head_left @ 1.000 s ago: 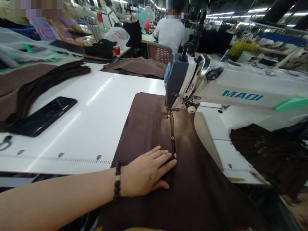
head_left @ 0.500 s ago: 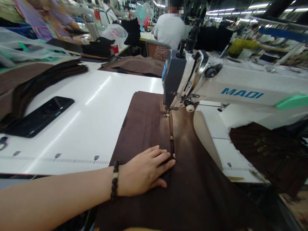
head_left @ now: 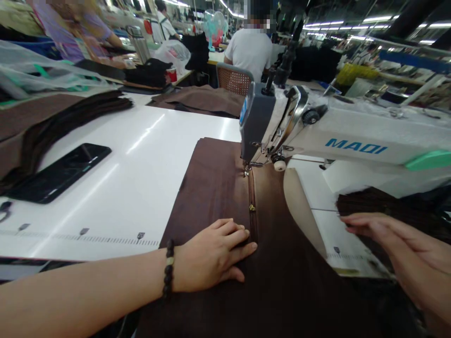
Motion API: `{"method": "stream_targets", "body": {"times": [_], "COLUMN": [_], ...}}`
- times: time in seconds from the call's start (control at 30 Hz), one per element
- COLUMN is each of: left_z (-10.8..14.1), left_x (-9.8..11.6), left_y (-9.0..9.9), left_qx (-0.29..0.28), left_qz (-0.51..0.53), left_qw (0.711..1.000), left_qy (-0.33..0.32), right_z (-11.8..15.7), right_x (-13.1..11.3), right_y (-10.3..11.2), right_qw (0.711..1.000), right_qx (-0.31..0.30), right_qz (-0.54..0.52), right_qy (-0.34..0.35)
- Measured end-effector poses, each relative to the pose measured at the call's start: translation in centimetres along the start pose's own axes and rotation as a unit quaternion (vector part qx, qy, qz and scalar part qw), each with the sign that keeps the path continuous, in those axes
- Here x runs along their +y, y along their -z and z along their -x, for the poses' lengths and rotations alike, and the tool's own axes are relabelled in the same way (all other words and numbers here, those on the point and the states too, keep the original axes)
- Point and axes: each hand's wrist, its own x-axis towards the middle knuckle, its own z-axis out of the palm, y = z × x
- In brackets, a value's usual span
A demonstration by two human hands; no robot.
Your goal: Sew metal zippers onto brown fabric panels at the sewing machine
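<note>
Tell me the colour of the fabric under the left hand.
Dark brown fabric, shown best in the head view.

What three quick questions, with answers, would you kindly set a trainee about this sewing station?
1. What lies under the left hand? A) brown fabric B) a phone C) a bare white table
2. True or false: the left hand is nearer the zipper than the right hand is.
3. What brand name is printed on the arm of the sewing machine?

Key: 1. A; 2. True; 3. MAQI
</note>
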Motion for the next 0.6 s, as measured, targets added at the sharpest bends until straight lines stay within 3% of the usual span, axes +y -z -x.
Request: {"method": "stream_targets", "body": {"times": [0.07,0.1,0.2,0.3,0.37,0.6], "left_z": [0.0,0.0,-0.1,-0.1,-0.1,-0.4], "left_x": [0.1,0.1,0.1,0.2,0.3,0.8], "left_y": [0.0,0.0,0.1,0.0,-0.2,-1.0], "left_qx": [-0.001,-0.003,-0.01,-0.015,-0.011,0.009], "left_qz": [-0.003,-0.004,0.001,0.005,0.005,0.009], "left_qw": [1.0,1.0,1.0,1.0,1.0,1.0], "left_qy": [0.003,0.006,0.011,0.008,0.01,0.025], "right_z": [-0.9,-1.2,-1.1,-0.7,-0.6,-1.1], "right_x": [-2.8,-4.2,-6.7,-6.7,-6.0,-5.0], "right_y": [-1.7,-2.9,-7.5,-10.7,-11.3,-10.2], "right_qw": [0.994,0.985,0.972,0.969,0.969,0.958], "right_qx": [-0.036,-0.082,-0.139,-0.141,-0.14,-0.176], "right_qz": [-0.011,-0.005,0.049,0.088,0.093,0.098], "right_qy": [0.104,0.151,0.181,0.181,0.183,0.203]}}
